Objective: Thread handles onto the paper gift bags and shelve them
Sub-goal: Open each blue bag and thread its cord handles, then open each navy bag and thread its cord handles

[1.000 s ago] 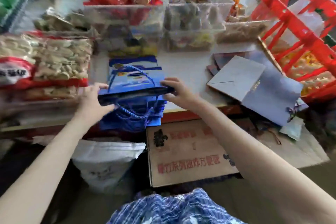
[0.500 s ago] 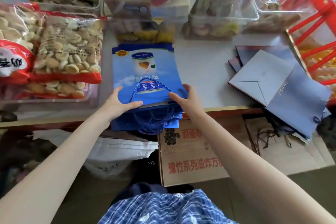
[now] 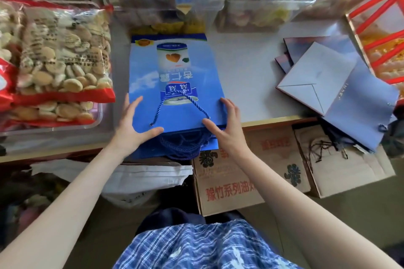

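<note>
Both hands spread flat, left hand (image 3: 131,129) and right hand (image 3: 225,124) squaring the handled blue bag (image 3: 175,76) onto the desk (image 3: 247,67) stack; next, an unthreaded grey bag (image 3: 341,96)

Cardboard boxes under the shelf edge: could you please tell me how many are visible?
2. One printed cardboard box sits below the right hand; a second, plainer box lies to its right, under the grey bags. Others may be hidden.

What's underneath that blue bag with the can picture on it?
Under the blue bag lie more blue bags, their edges and a bundle of dark blue cord handles poking out at the near end. How many are stacked is hidden by the top bag.
</note>
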